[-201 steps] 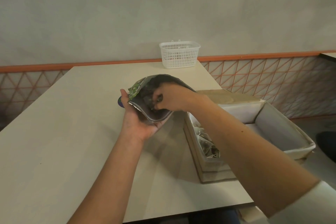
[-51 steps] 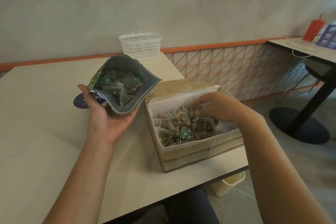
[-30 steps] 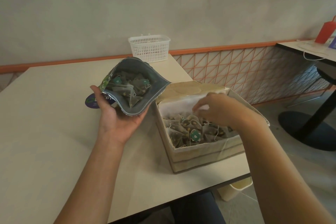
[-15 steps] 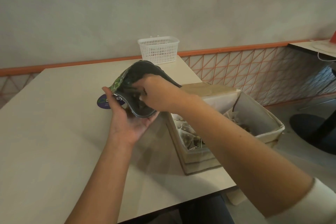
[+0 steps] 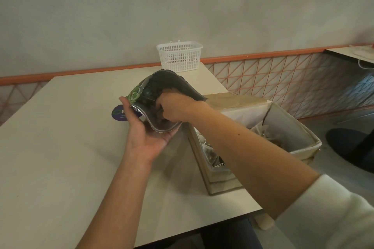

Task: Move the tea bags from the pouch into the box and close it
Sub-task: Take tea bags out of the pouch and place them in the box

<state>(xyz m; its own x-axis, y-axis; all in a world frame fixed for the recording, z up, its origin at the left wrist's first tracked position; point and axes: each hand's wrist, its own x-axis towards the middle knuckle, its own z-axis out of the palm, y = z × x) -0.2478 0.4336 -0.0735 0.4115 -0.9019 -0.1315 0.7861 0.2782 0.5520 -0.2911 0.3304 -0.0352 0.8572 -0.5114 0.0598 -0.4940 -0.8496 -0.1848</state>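
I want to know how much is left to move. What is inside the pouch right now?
The right hand reaches into the open pouch, fingers curled out of sight. A dark mass and one round green tag show beside it; the hand hides the rest, so no count is possible.

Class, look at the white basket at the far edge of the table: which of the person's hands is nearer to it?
Right. The right hand reaches into the pouch, just in front of the basket. The left hand cradles the pouch from below, farther back toward the person.
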